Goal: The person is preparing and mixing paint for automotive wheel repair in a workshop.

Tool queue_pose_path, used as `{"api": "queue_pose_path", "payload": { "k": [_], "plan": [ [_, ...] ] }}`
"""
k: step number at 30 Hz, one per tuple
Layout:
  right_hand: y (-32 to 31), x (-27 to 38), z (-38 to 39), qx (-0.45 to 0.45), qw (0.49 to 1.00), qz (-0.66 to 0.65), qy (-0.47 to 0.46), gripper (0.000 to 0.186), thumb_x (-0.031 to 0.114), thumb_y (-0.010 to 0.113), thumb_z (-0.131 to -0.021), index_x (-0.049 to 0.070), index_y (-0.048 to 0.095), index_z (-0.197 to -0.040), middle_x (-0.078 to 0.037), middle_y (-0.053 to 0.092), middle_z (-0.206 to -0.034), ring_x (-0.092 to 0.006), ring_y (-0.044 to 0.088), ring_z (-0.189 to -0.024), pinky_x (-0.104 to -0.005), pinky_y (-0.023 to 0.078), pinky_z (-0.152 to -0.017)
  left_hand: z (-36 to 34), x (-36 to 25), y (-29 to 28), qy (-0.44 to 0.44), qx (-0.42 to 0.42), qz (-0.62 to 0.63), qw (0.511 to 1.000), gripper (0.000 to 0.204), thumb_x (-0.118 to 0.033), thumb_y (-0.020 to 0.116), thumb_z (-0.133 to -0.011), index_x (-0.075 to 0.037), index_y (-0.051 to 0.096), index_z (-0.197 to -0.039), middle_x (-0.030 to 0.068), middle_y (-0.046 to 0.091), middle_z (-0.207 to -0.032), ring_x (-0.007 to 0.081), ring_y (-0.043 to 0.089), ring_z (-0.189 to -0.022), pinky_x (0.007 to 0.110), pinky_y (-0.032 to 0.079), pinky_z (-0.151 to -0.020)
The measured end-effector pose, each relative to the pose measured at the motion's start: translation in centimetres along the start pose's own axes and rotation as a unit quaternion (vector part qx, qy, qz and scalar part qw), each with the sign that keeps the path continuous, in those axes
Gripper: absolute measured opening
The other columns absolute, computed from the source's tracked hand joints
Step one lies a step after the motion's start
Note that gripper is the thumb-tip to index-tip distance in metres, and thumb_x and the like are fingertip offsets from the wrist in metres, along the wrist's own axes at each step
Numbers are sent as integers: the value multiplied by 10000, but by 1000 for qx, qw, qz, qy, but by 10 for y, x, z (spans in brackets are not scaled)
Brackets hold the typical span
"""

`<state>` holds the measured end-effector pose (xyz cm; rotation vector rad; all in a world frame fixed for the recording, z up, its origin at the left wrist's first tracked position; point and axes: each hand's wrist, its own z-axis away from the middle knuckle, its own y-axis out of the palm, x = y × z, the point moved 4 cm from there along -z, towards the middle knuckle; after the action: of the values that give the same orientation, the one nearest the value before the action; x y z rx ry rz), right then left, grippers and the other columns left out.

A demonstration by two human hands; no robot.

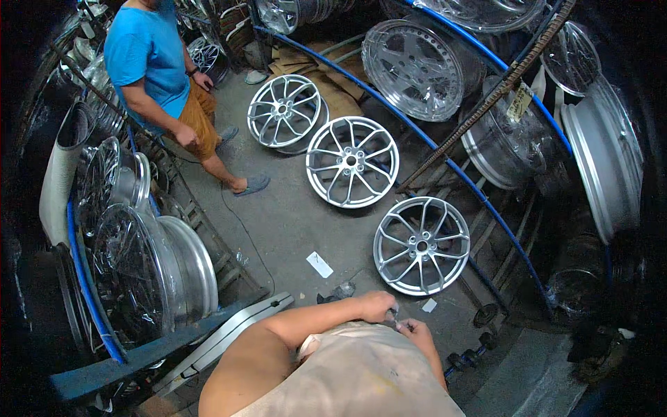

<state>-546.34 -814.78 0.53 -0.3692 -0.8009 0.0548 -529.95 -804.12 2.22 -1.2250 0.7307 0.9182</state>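
My left hand and my right hand are close together in front of my body. The fingers of both are closed around something small and greyish at their tips, too small to name. Just beyond them a silver alloy wheel with split spokes lies face up on the floor. A second alloy wheel of the same pattern lies farther off, and a third alloy wheel beyond that. Neither hand touches a wheel.
A person in a blue shirt stands at the far left. Racks with blue rails hold plastic-wrapped wheels on both sides. White paper slips, a thin cable and flattened cardboard lie on the floor.
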Motion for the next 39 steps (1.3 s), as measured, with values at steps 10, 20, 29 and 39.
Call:
{"api": "queue_pose_path", "payload": {
  "k": [10,20,29,39],
  "plan": [
    [-10,34,-6,52,998,12,-14,247,228,629,-852,4,660,-951,-86,657,-787,-134,589,-733,-298,468,-683,-1,-5,-9,-7,-83,84,993,233,-196,654,-737,-33,655,-904,206,642,-883,365,616,-862,434,491,-755],
    [-20,44,-50,189,971,120,-86,257,255,748,-762,27,674,-854,-59,650,-758,-119,573,-709,-288,468,-662,32,-23,-8,-130,-148,25,980,217,-178,633,-779,-105,635,-984,183,642,-914,373,608,-859,440,479,-747],
    [-11,51,-70,245,947,56,-201,273,287,749,-753,62,671,-886,-40,656,-786,-121,567,-735,-299,463,-692,43,-51,8,-267,-213,-62,938,237,-223,632,-788,-60,596,-957,211,624,-897,408,585,-866,480,471,-741],
    [34,31,-43,395,882,79,-244,308,365,679,-819,73,674,-916,-66,674,-833,-132,591,-758,-313,471,-702,88,-72,45,-321,-242,-26,915,217,-215,632,-793,-48,620,-932,196,631,-901,391,590,-875,464,472,-756]
  ]
}}
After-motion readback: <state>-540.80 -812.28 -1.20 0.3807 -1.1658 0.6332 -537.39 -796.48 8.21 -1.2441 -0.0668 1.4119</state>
